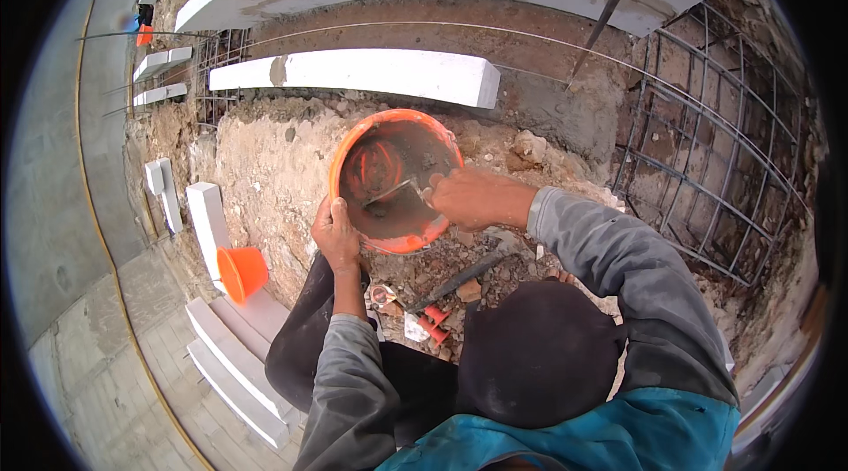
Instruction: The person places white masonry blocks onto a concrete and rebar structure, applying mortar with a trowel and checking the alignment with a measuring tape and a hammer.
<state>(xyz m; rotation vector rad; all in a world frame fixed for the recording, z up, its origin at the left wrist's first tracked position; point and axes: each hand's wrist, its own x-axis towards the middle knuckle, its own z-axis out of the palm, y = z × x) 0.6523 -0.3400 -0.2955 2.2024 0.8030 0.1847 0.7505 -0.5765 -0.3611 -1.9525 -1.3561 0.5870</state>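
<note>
An orange bucket (336, 162) stands tilted on the rubble in front of me, with wet grey mortar (389, 222) inside and smeared on its wall. My left hand (337, 233) is closed on the bucket's near-left rim, thumb at the edge. Over the opposite side reaches my right hand (473, 198), its fingers wrapped round a trowel whose metal blade (389, 192) dips into the mortar. The trowel's handle is mostly hidden by the fingers. A dark rounded shape (543, 352) hides the ground close to me.
White beams (353, 72) lie beyond the bucket. A steel rod (601, 25) stands upright near a rebar mesh (707, 144) on the right. A second orange bucket (243, 273) stands at left by stacked white beams (234, 378). Red plastic pieces (433, 323) and a dark bar (459, 281) lie in the rubble.
</note>
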